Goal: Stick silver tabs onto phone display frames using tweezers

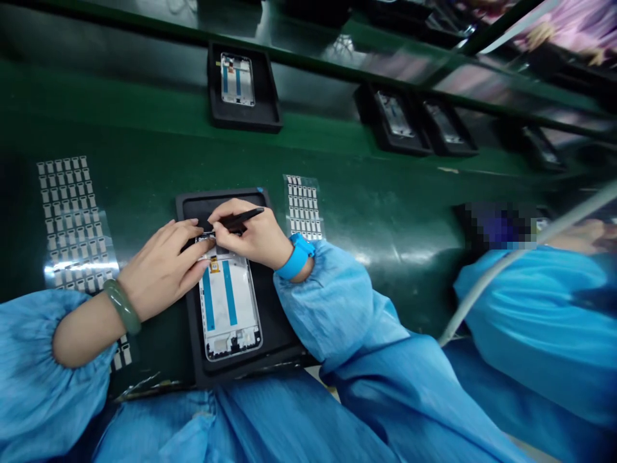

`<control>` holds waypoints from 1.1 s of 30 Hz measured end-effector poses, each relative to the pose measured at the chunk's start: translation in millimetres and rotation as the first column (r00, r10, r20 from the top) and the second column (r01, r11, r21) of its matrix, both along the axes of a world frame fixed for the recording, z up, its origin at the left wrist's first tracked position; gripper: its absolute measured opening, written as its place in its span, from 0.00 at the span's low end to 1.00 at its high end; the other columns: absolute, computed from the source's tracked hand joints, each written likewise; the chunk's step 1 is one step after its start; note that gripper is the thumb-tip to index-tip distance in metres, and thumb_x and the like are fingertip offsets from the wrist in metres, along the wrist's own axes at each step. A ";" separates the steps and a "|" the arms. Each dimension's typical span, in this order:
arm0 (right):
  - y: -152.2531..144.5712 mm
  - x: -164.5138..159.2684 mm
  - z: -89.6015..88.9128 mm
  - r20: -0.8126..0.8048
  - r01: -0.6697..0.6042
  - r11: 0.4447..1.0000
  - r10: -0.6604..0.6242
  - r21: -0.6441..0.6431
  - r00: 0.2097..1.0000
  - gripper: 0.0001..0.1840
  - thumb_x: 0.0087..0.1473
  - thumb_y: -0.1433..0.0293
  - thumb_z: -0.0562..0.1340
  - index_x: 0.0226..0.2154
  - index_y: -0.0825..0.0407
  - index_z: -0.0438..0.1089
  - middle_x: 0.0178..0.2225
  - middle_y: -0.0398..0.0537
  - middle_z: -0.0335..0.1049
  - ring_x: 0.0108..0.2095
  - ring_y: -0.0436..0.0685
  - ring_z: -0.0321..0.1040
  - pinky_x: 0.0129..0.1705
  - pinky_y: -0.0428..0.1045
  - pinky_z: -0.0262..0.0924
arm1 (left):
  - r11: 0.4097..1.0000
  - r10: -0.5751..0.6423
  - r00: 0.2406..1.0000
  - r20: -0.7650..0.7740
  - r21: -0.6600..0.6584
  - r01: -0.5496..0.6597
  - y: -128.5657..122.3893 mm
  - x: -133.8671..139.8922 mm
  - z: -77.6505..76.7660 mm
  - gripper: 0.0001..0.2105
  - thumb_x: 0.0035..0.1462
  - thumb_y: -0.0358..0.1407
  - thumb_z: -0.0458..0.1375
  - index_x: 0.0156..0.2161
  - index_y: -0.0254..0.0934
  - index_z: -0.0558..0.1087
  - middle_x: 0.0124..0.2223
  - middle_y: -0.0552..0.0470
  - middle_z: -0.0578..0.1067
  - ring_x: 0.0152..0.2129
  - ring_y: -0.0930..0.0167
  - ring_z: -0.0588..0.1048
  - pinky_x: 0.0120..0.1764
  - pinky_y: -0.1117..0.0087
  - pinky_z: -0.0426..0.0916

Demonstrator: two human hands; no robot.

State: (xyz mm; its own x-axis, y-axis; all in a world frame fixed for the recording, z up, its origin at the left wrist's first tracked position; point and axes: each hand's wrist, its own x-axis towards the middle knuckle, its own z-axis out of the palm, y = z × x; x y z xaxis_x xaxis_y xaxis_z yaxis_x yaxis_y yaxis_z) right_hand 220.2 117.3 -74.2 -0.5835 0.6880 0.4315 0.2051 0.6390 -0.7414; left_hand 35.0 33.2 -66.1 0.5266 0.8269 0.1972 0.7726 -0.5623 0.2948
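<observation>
A phone frame (219, 302) with two blue strips and a small gold flex piece lies in a black tray (270, 308) before me. My left hand (164, 260) rests over the frame's upper left part, its fingers stretched out and their tips on the top end. In my right hand (255, 235) is a slim black pen-shaped tool (243, 217), pinched between thumb and fingers. The tool's working tip is hidden by my fingers at the frame's top edge. Both hands nearly meet there.
Sheets of small pale stickers lie at left (72, 212) and behind my right wrist (303, 206). Beyond, a black tray (245, 119) holds another phone frame (237, 80); more trays (405, 149) stand at right. A co-worker's blue sleeve (540, 296) and a pale hose (506, 263) are at right.
</observation>
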 end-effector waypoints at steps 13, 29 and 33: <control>13.7 19.8 21.4 -0.308 0.145 0.957 -0.221 -0.249 0.925 0.09 0.56 0.64 0.58 0.37 0.52 0.62 0.33 0.42 0.68 0.32 0.47 0.72 0.33 0.44 0.69 | 0.978 0.057 0.997 -0.044 -0.198 -0.065 2.3 -4.9 16.3 0.16 0.63 0.42 0.49 0.50 0.34 0.64 0.55 0.41 0.68 0.61 0.59 0.58 0.60 0.46 0.56; 26.1 127.2 -26.5 -0.151 0.588 0.733 -0.661 -0.343 0.735 0.10 0.52 0.63 0.62 0.33 0.52 0.66 0.30 0.43 0.72 0.28 0.52 0.74 0.35 0.53 0.73 | 0.858 0.251 0.837 -0.486 -0.288 -0.424 47.8 133.2 43.6 0.30 0.58 0.56 0.47 0.42 0.24 0.68 0.33 0.33 0.75 0.31 0.55 0.77 0.30 0.61 0.69; 23.2 129.9 -18.7 -0.161 0.606 0.731 -0.670 -0.312 0.725 0.10 0.52 0.63 0.62 0.33 0.52 0.67 0.31 0.44 0.72 0.29 0.53 0.74 0.36 0.53 0.73 | 0.874 0.235 0.862 -0.449 -0.290 -0.389 43.7 139.7 49.1 0.29 0.59 0.55 0.46 0.47 0.26 0.65 0.40 0.33 0.73 0.34 0.58 0.76 0.31 0.63 0.69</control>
